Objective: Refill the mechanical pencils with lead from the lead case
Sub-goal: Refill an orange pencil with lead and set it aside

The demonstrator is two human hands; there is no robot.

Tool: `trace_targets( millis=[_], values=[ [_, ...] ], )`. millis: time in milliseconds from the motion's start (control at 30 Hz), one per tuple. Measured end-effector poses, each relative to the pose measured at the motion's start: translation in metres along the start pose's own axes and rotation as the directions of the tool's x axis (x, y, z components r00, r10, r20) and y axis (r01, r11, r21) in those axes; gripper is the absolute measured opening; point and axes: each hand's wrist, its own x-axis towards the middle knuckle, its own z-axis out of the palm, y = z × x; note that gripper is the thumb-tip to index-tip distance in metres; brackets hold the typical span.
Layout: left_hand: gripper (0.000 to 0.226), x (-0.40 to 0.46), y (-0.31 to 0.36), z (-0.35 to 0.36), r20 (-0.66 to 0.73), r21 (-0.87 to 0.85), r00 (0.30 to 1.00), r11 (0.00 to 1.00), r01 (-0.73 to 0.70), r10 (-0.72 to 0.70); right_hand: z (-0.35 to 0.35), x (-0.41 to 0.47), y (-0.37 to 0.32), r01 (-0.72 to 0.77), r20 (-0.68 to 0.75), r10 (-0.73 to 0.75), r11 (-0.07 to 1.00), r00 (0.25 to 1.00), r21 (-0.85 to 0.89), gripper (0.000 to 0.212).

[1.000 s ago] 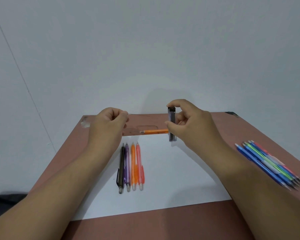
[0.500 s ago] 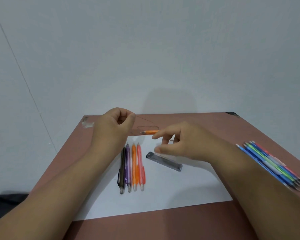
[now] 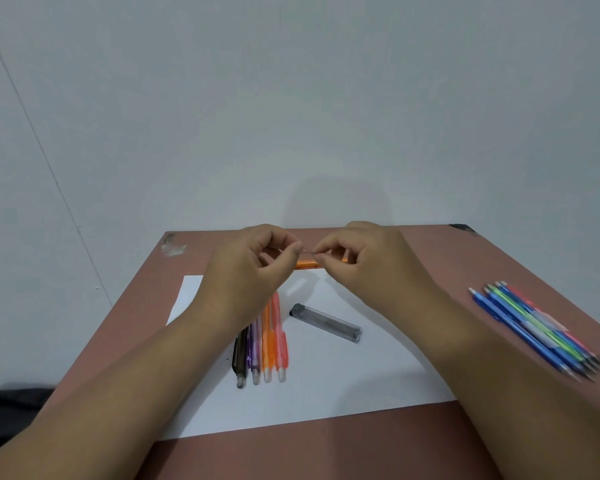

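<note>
The bench [image 3: 413,445] carried a white paper sheet [image 3: 343,382] with everything laid out on it. A bundle of blue, green and pink pencils [image 3: 534,327] sat off the sheet toward the right edge, and a row of four pencils [image 3: 262,344], black, purple, orange, pink, lay on the sheet nearer the left. The lead case [image 3: 326,322] rested on the sheet just right of that row, nobody touching it.

Both hands hovered over the far edge of the sheet, knuckles up, forearms angled in. The left hand [image 3: 246,271] had its grip curled round one end of the orange pencil [image 3: 307,264], which pointed toward the right edge. The right hand [image 3: 368,261] pinched a thin lead [image 3: 308,250] at its fingertips, bridging to the left thumb.

Honestly the risky bit looked like that lead: too much pinch or a crooked angle and it'd probably snap. A loose pinch and it'd drop onto the sheet, hard to pick up again.
</note>
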Motion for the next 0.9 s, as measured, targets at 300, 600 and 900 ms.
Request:
trace_targets(
  millis=[300,600,900],
  values=[
    [0.012,0.003,-0.005,-0.003,0.047,0.023,0.999,0.999,0.023,-0.025,-0.005,0.003,0.007,-0.093,-0.132,0.099,0.994,0.986,0.054,0.012],
    [0.009,0.042,-0.005,0.008,0.207,0.4,0.968,0.915,0.052,-0.145,-0.017,0.005,0.009,-0.287,-0.138,0.326,0.926,0.935,0.245,0.015],
    [0.019,0.069,-0.03,0.044,0.446,0.565,0.884,0.81,-0.156,-0.141,-0.017,0.004,0.012,-0.27,-0.147,0.306,0.937,0.941,0.22,0.01]
  ],
)
